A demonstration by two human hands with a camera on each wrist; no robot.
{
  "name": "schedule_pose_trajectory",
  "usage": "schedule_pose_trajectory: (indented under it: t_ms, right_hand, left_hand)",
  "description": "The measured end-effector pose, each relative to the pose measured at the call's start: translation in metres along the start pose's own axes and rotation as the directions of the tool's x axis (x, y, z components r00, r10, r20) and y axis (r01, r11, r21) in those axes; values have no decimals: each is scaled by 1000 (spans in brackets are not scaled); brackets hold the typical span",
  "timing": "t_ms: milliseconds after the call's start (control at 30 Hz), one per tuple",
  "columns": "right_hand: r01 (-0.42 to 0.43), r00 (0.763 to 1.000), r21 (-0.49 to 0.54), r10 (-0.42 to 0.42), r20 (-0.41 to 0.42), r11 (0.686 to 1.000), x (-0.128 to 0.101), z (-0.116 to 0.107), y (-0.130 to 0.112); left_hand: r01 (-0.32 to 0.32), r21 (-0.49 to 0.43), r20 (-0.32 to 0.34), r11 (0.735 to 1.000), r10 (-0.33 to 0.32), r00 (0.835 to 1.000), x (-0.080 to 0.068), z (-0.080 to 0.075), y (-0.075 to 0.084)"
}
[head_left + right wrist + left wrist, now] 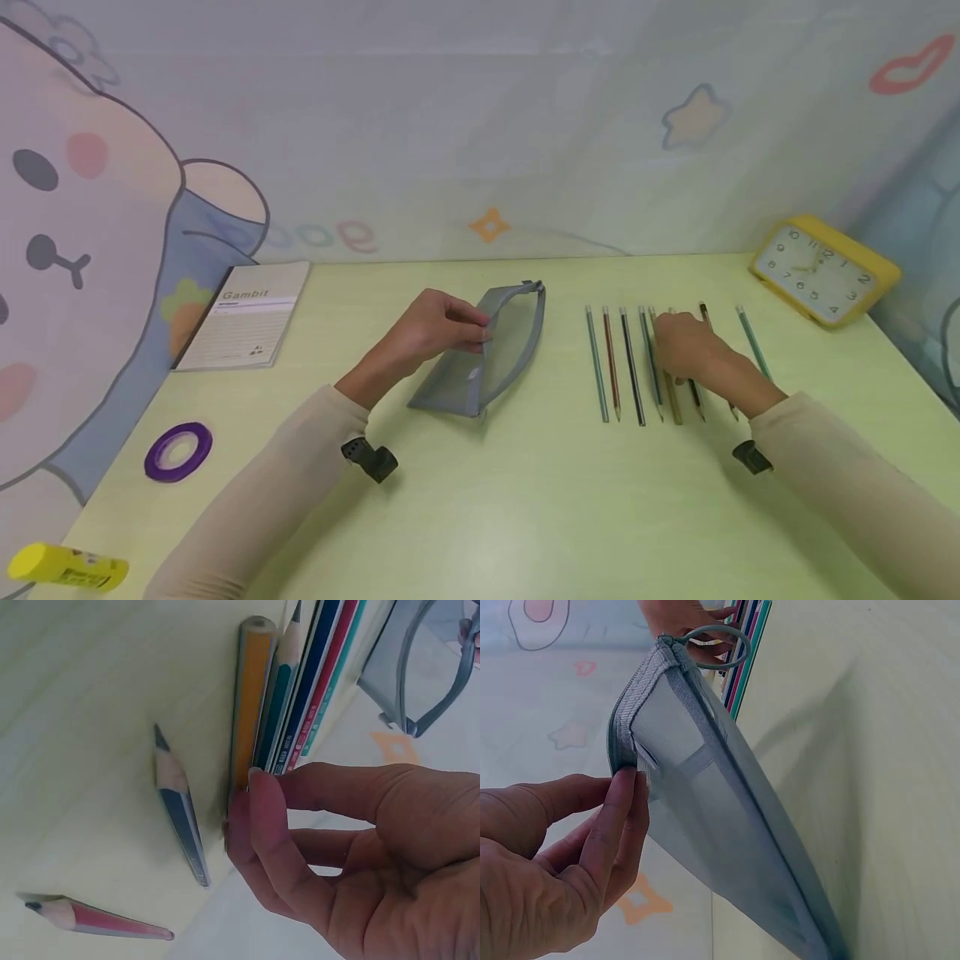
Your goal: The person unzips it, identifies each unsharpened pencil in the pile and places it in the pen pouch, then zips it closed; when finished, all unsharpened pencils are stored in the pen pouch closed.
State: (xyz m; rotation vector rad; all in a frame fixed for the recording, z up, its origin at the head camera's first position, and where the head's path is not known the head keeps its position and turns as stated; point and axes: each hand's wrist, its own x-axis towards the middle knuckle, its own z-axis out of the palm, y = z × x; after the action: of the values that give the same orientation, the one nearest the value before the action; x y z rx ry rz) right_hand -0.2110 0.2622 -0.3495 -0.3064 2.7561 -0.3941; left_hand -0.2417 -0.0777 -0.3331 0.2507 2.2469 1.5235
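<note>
My left hand [433, 332] pinches the zipped edge of a grey mesh pencil pouch [448, 385] and holds it up from the table. The pouch's mouth gapes toward the right, and a wrist loop [744, 646] hangs at its zip end. Over the row of pencils on the right, my right hand [692, 354] grips the end of a yellow pencil [253, 697] between thumb and fingers. Left of it lie a dark green pencil [651, 367], a dark blue pencil [632, 367], a red pencil [611, 367] and a light teal pencil [597, 367]. My hand and wrist partly cover the pencils farther right.
A yellow clock [825, 271] stands at the back right, near another teal pencil [753, 343]. On the left are a notebook [243, 321], a purple tape roll [159, 468] and a yellow glue stick [69, 567]. A printed cloth [420, 150] hangs behind the table.
</note>
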Motion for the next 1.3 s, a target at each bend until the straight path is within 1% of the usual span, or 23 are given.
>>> schedule_pose_trajectory:
  t_ms: [200,300,433,567,767,900,1067,1167,1233,1267,1300]
  right_hand:
    - [-48,998,32,47,30,998,2,3,0]
    - [-35,999,43,34,28,998,4,5,1]
    - [-11,1000,43,11,4,999,6,9,3]
    - [-12,1000,44,12,0,999,9,9,4]
    - [-26,999,92,24,24,995,12,-5,3]
    - [-41,999,160,38,24,986,13,-20,2]
    - [-34,999,264,44,-32,964,8,-36,-5]
    - [-10,997,335,37,-74,942,3,-44,-14]
    - [17,996,408,21,-89,913,0,-46,-22]
    - [33,996,449,8,-90,893,-1,-47,-26]
    - [56,996,502,-10,-93,863,-2,-47,-30]
  left_hand:
    - [-5,1,-3,1000,5,1000,0,-2,-1]
    - [-4,0,-5,1000,4,1000,-1,-3,0]
    - [4,1,0,1000,-4,1000,-1,-3,0]
    - [-2,11,13,1000,2,1000,-1,-2,0]
    - [-10,22,21,1000,9,1000,-1,-3,1]
    - [-8,18,20,1000,7,1000,-1,-2,2]
    - [-10,18,22,1000,10,1000,-1,-3,2]
    - [-6,19,15,1000,6,1000,0,-3,1]
    - [1,20,9,1000,-1,1000,0,-2,1]
    - [5,21,6,1000,-5,1000,0,-2,1]
    - [6,21,5,1000,-6,1000,0,-1,1]
